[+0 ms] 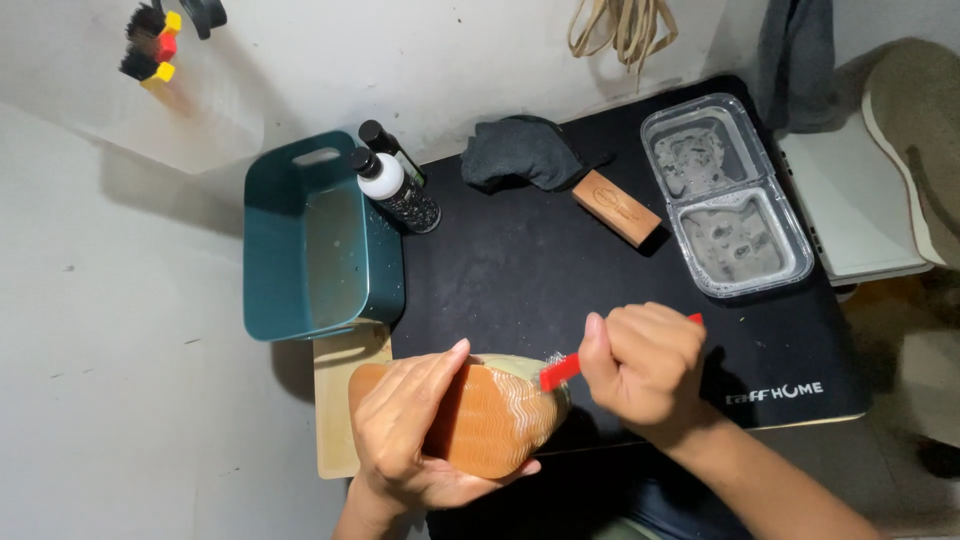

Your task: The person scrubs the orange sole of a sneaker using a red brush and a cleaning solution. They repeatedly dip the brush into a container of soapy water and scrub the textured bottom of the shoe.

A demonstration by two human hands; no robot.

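left hand [405, 430] wrapped around a shoe [490, 420], sole up, orange wavy tread facing the camera, held over the near edge of the black mat [520, 270]. fingers curl under the shoe, thumb along the top of the sole. right hand [645, 365] closed in a fist on a red brush [562, 370], bristle end touching the shoe's toe edge, handle tip poking out past the knuckles.

on the mat: wooden block [617, 207] near the middle back, dark cloth [522, 152] just behind it, clear two-part tray [725, 195] with murky water at right. teal tub [318, 238] at the mat's left edge, two bottles [395, 185] touching it, one white, one dark. small brushes [152, 45] with yellow and red parts hang on the wall top left.
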